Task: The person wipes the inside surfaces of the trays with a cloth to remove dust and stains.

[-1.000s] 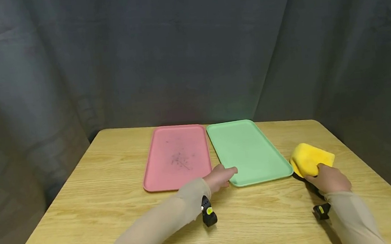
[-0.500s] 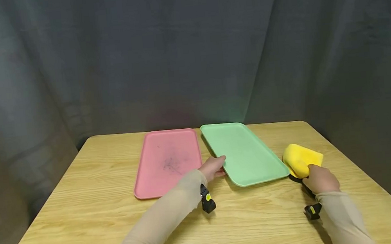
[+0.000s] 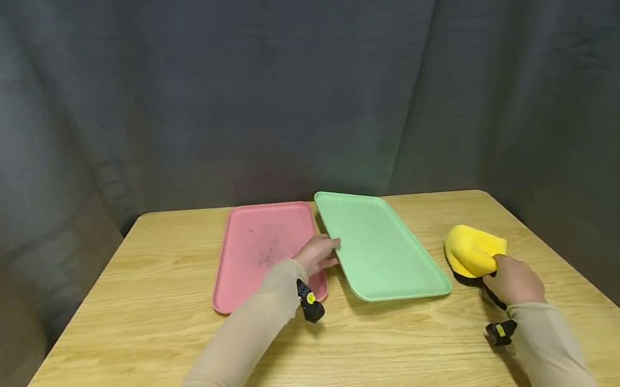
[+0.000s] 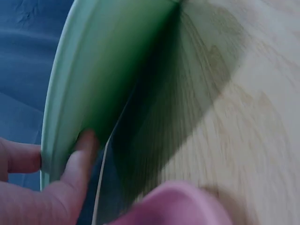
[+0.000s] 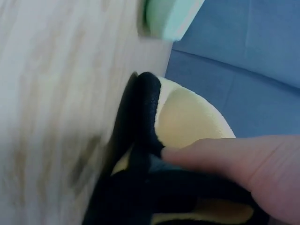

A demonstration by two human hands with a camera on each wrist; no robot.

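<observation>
The left hand (image 3: pixel 316 253) is pinching the green tray (image 3: pixel 382 246), which is now tilting up instead of lying flat on the table (image 3: pixel 404 359), while the right hand (image 3: pixel 516 281) is holding the yellow thing (image 3: pixel 469 251) near it.

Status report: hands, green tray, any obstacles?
Left hand pinching tilted green tray by left edge. Right hand gripping yellow fabric item. Pink tray close on left; no obvious obstruction.
</observation>
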